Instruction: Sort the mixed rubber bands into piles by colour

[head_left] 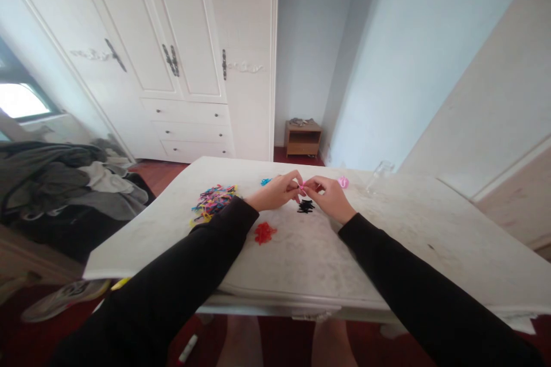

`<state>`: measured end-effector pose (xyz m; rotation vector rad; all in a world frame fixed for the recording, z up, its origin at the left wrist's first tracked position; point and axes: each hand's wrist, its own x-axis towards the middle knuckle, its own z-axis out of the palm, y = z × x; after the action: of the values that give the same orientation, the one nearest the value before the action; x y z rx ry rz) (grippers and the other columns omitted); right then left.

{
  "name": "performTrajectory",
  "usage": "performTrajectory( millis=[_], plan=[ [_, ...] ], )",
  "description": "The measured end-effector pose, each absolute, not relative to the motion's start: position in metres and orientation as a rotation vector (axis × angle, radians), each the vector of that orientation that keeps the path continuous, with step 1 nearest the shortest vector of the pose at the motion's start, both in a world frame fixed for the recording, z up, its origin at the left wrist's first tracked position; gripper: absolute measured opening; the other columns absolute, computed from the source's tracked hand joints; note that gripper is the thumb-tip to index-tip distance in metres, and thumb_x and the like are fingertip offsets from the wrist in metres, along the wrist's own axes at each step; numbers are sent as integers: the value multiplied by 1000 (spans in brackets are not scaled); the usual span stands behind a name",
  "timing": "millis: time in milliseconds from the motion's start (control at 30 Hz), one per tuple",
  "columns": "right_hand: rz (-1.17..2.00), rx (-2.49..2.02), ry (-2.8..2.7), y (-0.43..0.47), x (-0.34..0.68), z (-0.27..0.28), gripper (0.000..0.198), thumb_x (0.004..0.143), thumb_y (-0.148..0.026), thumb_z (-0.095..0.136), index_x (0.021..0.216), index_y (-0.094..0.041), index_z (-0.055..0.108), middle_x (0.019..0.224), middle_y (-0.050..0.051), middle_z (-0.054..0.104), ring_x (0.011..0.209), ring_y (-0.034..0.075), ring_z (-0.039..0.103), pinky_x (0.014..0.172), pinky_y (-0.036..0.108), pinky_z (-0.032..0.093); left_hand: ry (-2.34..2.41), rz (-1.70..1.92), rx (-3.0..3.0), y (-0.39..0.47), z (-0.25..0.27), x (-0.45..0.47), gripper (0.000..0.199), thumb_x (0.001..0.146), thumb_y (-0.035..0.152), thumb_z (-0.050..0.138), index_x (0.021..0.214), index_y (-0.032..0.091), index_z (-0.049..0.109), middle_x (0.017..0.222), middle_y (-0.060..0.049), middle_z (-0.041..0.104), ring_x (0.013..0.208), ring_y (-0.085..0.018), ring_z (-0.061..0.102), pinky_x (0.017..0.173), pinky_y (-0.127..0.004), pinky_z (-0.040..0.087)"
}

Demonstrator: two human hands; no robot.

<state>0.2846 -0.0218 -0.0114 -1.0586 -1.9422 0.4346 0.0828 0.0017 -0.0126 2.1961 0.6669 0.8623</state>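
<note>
Between the fingertips of both hands is a small pink elastic band [302,187], held above the table. My left hand [276,191] pinches its left side, and my right hand [330,196] pinches the other. Just below the hands lies a small pile of black bands [306,206]. A red pile [264,233] sits nearer to me, below my left hand. Blue bands [265,182] show partly behind my left hand. Beyond my right hand is a pink pile [343,182]. A large mixed-colour heap of bands [213,199] spreads left of my left wrist, partly covered by the sleeve.
The pale table [404,241] bears a clear glass jar [379,176] at its far right. Behind it stand a white wardrobe [249,114] and a small wooden cabinet [303,142]. Dark clothes [55,195] are heaped at left, with a shoe [64,298] on the floor.
</note>
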Motion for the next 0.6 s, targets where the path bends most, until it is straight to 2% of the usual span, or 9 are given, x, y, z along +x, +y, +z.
performTrajectory(
  millis=[167,333,433,533,600],
  plan=[
    [412,-1069,-1948,-22,284,-11,25,88,-40,66,77,-17,71,73,4,71,66,16,62,64,30,46,653,903,2100,3,-14,84,8,93,20,55,96,19,48,77,-3,73,73,-17,73,67,-25,52],
    [350,-1062,-1885,-20,285,-10,17,88,-28,63,76,-17,69,73,3,70,68,16,62,65,28,46,664,1033,1725,12,-16,88,3,86,17,55,87,15,56,73,-3,69,69,-15,70,69,-27,53],
    [339,-1075,-1870,-20,287,-11,14,87,-26,63,77,-18,68,73,3,70,69,16,63,65,28,47,714,1087,1554,19,-20,87,10,74,13,52,72,13,62,60,-2,61,56,-11,58,59,-23,44],
    [340,-1087,-1875,-20,288,-10,14,86,-27,63,77,-18,68,74,3,70,69,16,63,65,29,47,724,1092,1445,22,-23,85,11,61,11,49,55,14,57,49,0,48,47,-8,42,49,-22,28],
    [342,-1085,-1877,-21,288,-9,14,86,-28,63,77,-18,67,73,3,70,69,16,62,65,29,47,694,1062,1399,21,-23,84,9,56,13,48,49,15,53,47,-1,43,46,-9,36,47,-24,22]
  ],
)
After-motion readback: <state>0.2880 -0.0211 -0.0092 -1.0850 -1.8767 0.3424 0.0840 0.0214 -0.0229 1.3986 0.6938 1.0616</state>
